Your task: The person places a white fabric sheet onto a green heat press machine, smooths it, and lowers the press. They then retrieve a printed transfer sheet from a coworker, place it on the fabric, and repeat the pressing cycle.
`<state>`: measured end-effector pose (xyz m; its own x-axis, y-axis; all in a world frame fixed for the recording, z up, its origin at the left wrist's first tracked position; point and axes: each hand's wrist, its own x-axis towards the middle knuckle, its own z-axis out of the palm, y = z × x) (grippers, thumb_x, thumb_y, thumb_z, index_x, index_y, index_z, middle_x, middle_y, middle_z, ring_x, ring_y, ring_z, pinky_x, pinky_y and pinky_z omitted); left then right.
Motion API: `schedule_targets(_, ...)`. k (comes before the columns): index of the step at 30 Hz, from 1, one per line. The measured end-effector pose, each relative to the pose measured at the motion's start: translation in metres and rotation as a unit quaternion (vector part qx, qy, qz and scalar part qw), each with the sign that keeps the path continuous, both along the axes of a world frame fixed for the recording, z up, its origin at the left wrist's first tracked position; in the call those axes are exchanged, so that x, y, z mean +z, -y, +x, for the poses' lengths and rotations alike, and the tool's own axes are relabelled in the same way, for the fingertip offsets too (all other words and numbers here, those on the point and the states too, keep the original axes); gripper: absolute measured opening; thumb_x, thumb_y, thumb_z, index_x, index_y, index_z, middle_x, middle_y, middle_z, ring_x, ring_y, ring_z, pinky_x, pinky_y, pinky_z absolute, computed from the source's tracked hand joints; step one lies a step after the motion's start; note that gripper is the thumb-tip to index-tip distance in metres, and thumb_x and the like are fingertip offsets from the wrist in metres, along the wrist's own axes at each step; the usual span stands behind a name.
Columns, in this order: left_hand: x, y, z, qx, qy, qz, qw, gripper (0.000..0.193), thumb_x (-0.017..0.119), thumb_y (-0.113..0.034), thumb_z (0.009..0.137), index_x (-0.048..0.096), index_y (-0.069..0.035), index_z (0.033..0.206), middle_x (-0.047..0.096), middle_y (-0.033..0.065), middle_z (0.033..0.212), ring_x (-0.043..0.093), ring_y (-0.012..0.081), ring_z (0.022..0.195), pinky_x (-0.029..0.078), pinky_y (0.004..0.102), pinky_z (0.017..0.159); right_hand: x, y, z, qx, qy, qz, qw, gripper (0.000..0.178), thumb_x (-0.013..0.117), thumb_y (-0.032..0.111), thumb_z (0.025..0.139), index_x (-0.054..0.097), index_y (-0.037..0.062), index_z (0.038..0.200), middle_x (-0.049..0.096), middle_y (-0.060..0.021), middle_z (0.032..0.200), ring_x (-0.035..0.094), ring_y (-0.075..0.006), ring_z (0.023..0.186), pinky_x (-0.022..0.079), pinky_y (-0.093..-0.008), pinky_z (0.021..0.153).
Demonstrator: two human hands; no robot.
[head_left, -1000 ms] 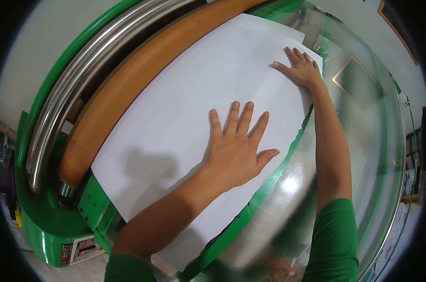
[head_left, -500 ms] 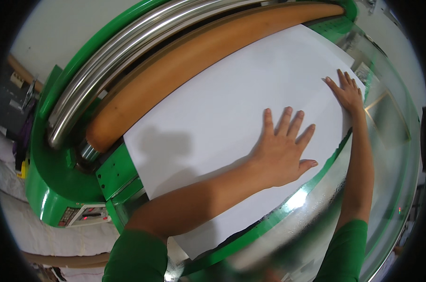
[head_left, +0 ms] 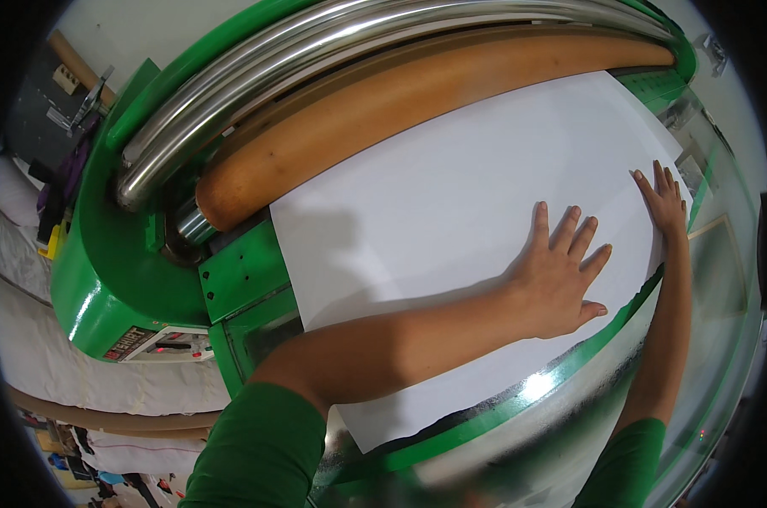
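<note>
A large white sheet [head_left: 451, 195] lies across the bed of a green machine, its far edge along a long tan-brown roller [head_left: 417, 118]. My left hand [head_left: 557, 279] rests flat on the sheet toward its near right side, fingers spread. Palm down, my right hand [head_left: 667, 203] lies at the sheet's right edge with its fingers stretched out. Neither hand holds anything. The sheet's near edge looks dark and uneven beside a green strip [head_left: 477, 419].
Shiny metal rollers [head_left: 333, 59] run behind the tan-brown one. A green end housing [head_left: 96, 288] with a small control panel [head_left: 170, 345] stands at left. Clear glass-like surface [head_left: 714, 279] extends on the right. White fabric-like rolls [head_left: 70, 356] lie at lower left.
The view has turned slightly, so the machine and sheet sit farther right in the picture. Both hands stay flat on the sheet in about the same places.
</note>
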<state>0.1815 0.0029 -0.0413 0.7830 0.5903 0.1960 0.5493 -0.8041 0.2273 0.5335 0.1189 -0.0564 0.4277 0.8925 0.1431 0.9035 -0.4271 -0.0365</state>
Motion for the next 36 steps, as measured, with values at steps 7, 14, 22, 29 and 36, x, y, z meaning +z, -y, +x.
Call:
schedule_targets(7, -0.001, 0.0, 0.004, 0.012, -0.009, 0.015, 1.0, 0.075, 0.035, -0.061, 0.105, 0.032, -0.013, 0.163, 0.026, 0.0243, 0.168, 0.019, 0.0468, 0.155, 0.013, 0.0743, 0.117, 0.0, 0.001, -0.003, 0.0, 0.006, 0.002, 1.0, 0.106, 0.045, 0.091, 0.082, 0.035, 0.0228, 0.163, 0.027, -0.0159, 0.17, 0.022, -0.0403, 0.157, 0.016, -0.0647, 0.123)
schedule_targets(14, -0.005, -0.002, 0.005, 0.022, 0.038, 0.078, 0.996, 0.083, 0.04, -0.065, 0.102, 0.029, -0.011, 0.164, 0.03, 0.0255, 0.165, 0.023, 0.0469, 0.154, 0.016, 0.0727, 0.117, 0.004, 0.004, -0.007, -0.007, -0.001, 0.0, 1.0, 0.109, 0.043, 0.095, 0.079, 0.034, 0.0249, 0.163, 0.026, -0.0143, 0.17, 0.021, -0.0383, 0.158, 0.017, -0.0641, 0.123)
schedule_targets(22, -0.002, -0.005, 0.005, 0.012, -0.008, 0.046, 0.999, 0.083, 0.039, -0.063, 0.103, 0.035, -0.002, 0.16, 0.031, 0.0263, 0.164, 0.025, 0.0448, 0.154, 0.018, 0.0656, 0.121, 0.006, 0.005, -0.012, -0.017, 0.002, -0.006, 1.0, 0.109, 0.04, 0.097, 0.078, 0.036, 0.028, 0.162, 0.027, -0.0128, 0.17, 0.021, -0.0384, 0.157, 0.016, -0.065, 0.124)
schedule_targets(29, 0.0, -0.006, 0.005, 0.011, -0.028, 0.053, 0.998, 0.083, 0.038, -0.064, 0.104, 0.034, -0.003, 0.16, 0.031, 0.0261, 0.164, 0.024, 0.0452, 0.154, 0.018, 0.066, 0.121, 0.006, 0.005, -0.014, -0.016, 0.003, 0.004, 1.0, 0.11, 0.04, 0.097, 0.077, 0.037, 0.0268, 0.162, 0.027, -0.013, 0.17, 0.022, -0.0387, 0.157, 0.017, -0.0652, 0.123)
schedule_targets(36, -0.002, -0.003, 0.004, 0.008, -0.034, 0.045, 0.998, 0.083, 0.039, -0.064, 0.103, 0.035, -0.003, 0.16, 0.03, 0.0263, 0.165, 0.023, 0.0453, 0.155, 0.018, 0.0662, 0.121, 0.002, 0.009, -0.016, -0.014, 0.004, -0.003, 1.0, 0.106, 0.04, 0.096, 0.079, 0.036, 0.0298, 0.162, 0.028, -0.013, 0.17, 0.021, -0.0386, 0.157, 0.016, -0.0656, 0.123)
